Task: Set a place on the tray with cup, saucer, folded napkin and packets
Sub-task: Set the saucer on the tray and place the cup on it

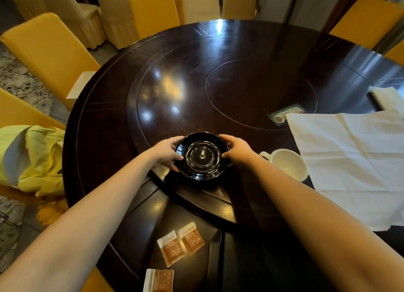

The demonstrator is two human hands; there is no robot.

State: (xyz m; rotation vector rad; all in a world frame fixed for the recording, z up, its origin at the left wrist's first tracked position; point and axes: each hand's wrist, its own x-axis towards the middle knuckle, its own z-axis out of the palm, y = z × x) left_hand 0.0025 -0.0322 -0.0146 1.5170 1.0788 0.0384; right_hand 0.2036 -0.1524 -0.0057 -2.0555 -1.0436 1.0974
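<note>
A glossy black saucer point(202, 156) is at the near edge of the turntable, and I hold it by both sides. My left hand point(167, 152) grips its left rim and my right hand point(237, 151) grips its right rim. A white cup point(287, 163) stands just right of my right wrist, handle pointing left. An unfolded white napkin point(354, 158) lies spread at the right. Three orange-and-white packets lie near the front edge: two side by side point(172, 248) point(192, 237) and one closer to me point(159, 280).
The round dark wooden table point(105, 143) has a raised turntable point(196, 90) in the middle. A card point(286, 114) lies beyond the napkin, and a folded white cloth point(388, 98) at far right. Yellow-covered chairs point(50, 53) ring the table; yellow-green clothing point(35, 158) is on one at left.
</note>
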